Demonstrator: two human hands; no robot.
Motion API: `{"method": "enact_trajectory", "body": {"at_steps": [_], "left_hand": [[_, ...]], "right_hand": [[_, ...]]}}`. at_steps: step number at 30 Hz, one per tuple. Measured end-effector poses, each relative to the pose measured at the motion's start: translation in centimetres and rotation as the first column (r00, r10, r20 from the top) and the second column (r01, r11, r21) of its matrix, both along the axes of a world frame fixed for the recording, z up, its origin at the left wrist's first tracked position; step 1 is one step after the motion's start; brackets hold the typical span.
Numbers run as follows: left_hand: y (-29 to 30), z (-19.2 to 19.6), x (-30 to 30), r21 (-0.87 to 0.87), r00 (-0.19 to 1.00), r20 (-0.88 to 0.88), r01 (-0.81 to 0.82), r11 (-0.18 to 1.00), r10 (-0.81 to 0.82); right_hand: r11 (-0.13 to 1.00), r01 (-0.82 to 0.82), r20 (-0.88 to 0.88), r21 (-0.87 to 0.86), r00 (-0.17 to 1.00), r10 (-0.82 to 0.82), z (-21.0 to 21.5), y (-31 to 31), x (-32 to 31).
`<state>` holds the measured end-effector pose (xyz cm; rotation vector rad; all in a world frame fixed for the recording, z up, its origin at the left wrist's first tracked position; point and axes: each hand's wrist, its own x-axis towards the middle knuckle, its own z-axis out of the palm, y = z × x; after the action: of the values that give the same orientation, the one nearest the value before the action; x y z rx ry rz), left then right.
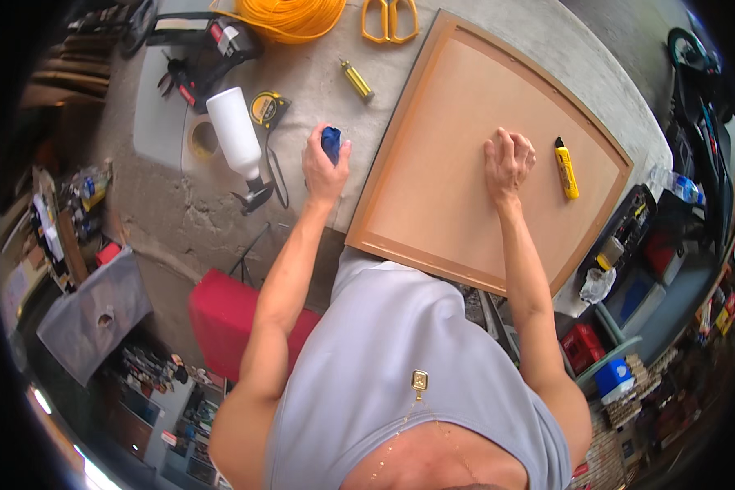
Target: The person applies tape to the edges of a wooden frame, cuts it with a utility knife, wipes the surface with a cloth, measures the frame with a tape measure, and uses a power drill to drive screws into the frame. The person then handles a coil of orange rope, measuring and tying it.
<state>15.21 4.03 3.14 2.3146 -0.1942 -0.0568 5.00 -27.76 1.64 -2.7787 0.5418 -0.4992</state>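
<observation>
My left hand [325, 173] is wrapped around a small dark blue object [331, 144], mostly hidden by the fingers; its kind is unclear. It is above the worktable, left of a framed brown panel [433, 163]. On that panel rests my right hand [510, 167], its fingers loosely bent and slightly apart, with nothing visible in them. A yellow tube with a black cap [566, 170] lies on the panel just right of this hand. Farther off, beyond my left hand, is a yellow cutter-like tool [356, 81].
Left of my left hand lie a white bottle [235, 131], a hammer [255, 196], a tape measure [268, 107], a tape roll [203, 137] and a cordless drill [227, 45]. Orange cord [292, 16] and yellow-handled scissors [389, 20] are at the far edge. A red seat [220, 322] stands below.
</observation>
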Motion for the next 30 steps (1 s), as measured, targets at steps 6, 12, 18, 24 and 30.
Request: {"method": "enact_trajectory", "body": {"at_steps": [6,12,18,24,30], "left_hand": [[4.5,3.6,1.5,0.2,0.883,0.45,-0.249,0.947,0.137],[7.9,4.8,1.5,0.252,0.931,0.285,-0.303,0.919,0.229],[-3.3,0.8,-2.9,0.05,0.986,0.138,0.089,0.995,-0.095],[-4.4,-0.8,-4.2,0.341,0.88,0.408,0.1,0.935,-0.243],[-5.0,-0.4,-1.3,0.228,0.927,0.199,0.273,0.935,-0.319]], "right_hand": [[0.999,0.025,0.039,0.043,0.999,-0.026,-1.2,0.1,-0.3],[0.998,0.019,0.03,0.053,0.999,-0.02,-1.3,-0.4,-0.5],[0.996,0.012,0.013,0.09,1.0,-0.013,-1.0,-0.5,-0.7],[0.995,0.014,0.026,0.099,1.0,-0.017,-1.6,-0.8,-1.0],[0.996,0.03,0.02,0.087,0.999,-0.031,-1.7,-0.5,-0.9]]}}
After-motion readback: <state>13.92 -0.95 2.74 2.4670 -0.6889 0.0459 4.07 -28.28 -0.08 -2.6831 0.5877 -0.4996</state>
